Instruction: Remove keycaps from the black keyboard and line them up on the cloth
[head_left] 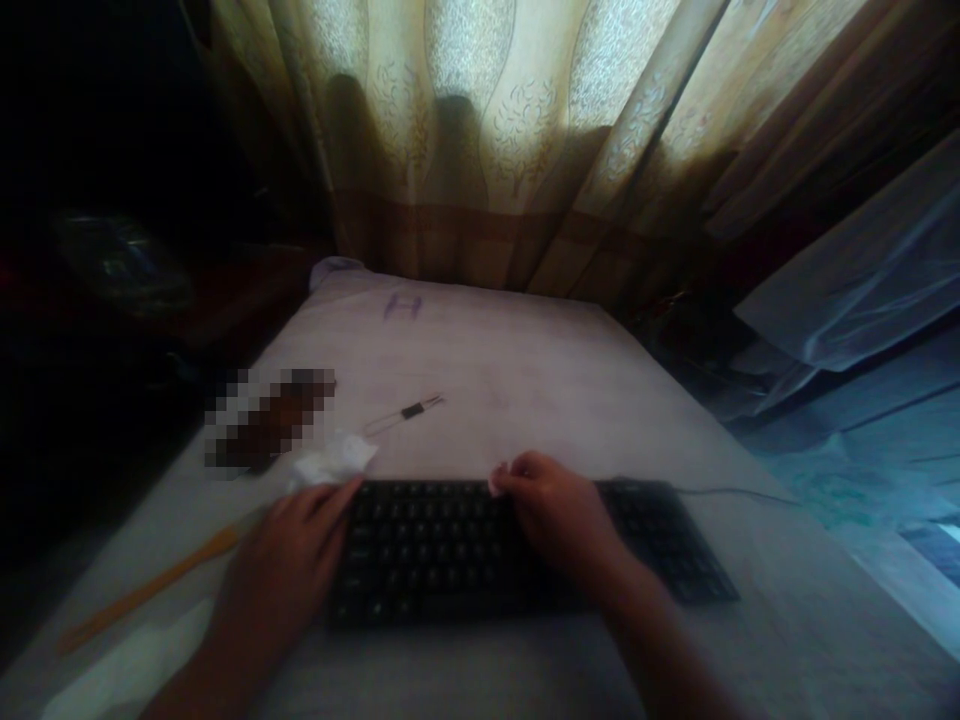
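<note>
A black keyboard lies flat on the pale cloth-covered table. My left hand grips its left end, with the fingertips at the upper left corner. Over the right-middle part of the keys, my right hand is closed in a pinch. Between its thumb and fingers shows a small whitish wad, held near the keyboard's back edge; its material is hard to make out. Beyond my left hand sits a crumpled white tissue.
Thin tweezers with a dark middle lie behind the keyboard. A wooden-handled tool and white paper are at left. A brown item is pixelated. The keyboard cable runs right. Curtains hang behind the table.
</note>
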